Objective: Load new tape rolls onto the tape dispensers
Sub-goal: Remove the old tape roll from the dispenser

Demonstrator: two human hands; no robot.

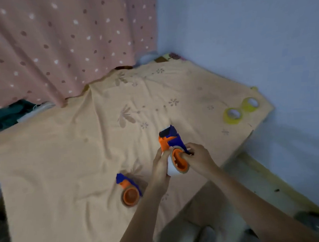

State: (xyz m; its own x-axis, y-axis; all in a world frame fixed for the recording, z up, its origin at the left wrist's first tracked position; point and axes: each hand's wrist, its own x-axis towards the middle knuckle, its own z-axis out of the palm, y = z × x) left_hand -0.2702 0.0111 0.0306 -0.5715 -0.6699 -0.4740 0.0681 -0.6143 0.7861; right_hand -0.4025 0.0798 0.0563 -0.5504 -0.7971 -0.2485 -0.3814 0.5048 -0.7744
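Observation:
A blue and orange tape dispenser is held up above the cloth-covered table. My left hand grips its lower left side. My right hand pinches the brownish ring that sits around the dispenser's orange hub. A second blue and orange dispenser lies on the cloth to the lower left, with a brownish ring around its hub. Two yellow tape rolls lie flat side by side near the table's far right corner.
An orange floral cloth drapes the table. A pink spotted curtain hangs behind it on the left. A pale blue wall runs along the right. A wooden edge shows below the table's right side.

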